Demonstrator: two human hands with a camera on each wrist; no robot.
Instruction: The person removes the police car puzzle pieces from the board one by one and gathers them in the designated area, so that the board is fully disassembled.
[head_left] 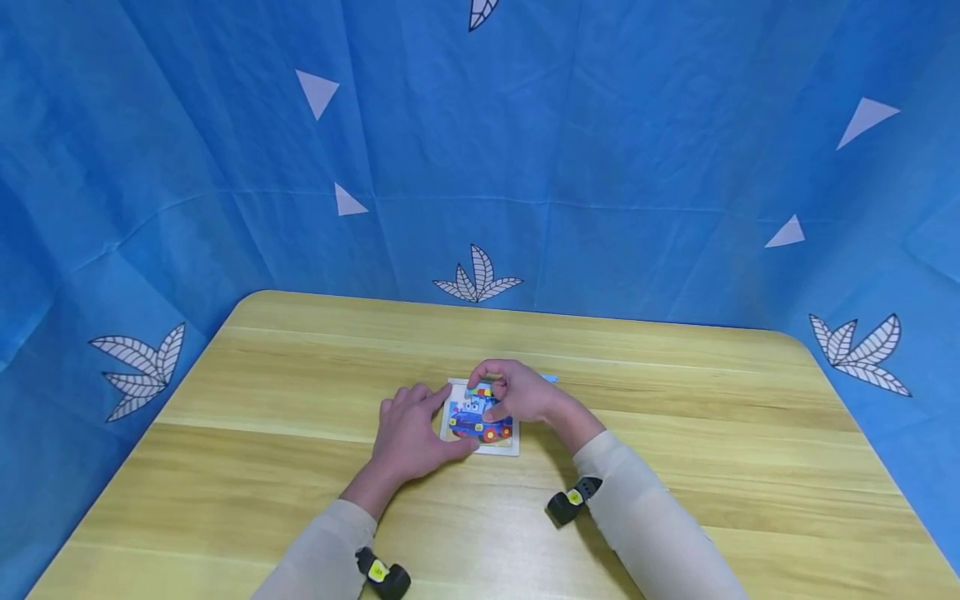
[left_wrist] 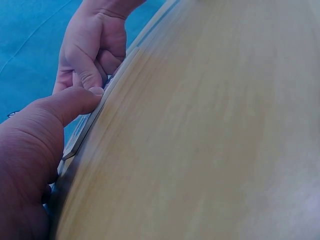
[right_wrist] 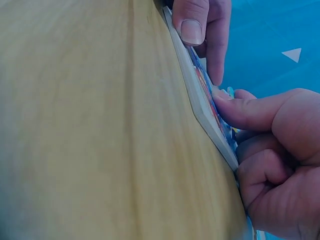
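A small picture puzzle (head_left: 465, 424) in a pale tray frame (head_left: 504, 451) lies on the table, showing a blue cartoon car with red and yellow wheels. My left hand (head_left: 411, 433) holds it from the left, thumb on the near edge and index finger at the far left corner. Over the upper right part of the picture, my right hand (head_left: 521, 393) pinches a puzzle piece (head_left: 481, 392) between thumb and curled index finger. In the right wrist view the right thumb (right_wrist: 250, 111) lies against the picture side. The piece is largely hidden by the fingers.
A light-blue object (head_left: 550, 378), mostly hidden, lies just beyond the right hand. The wooden table (head_left: 712, 433) extends on both sides. A blue cloth (head_left: 637, 150) with white leaf and triangle prints hangs behind it.
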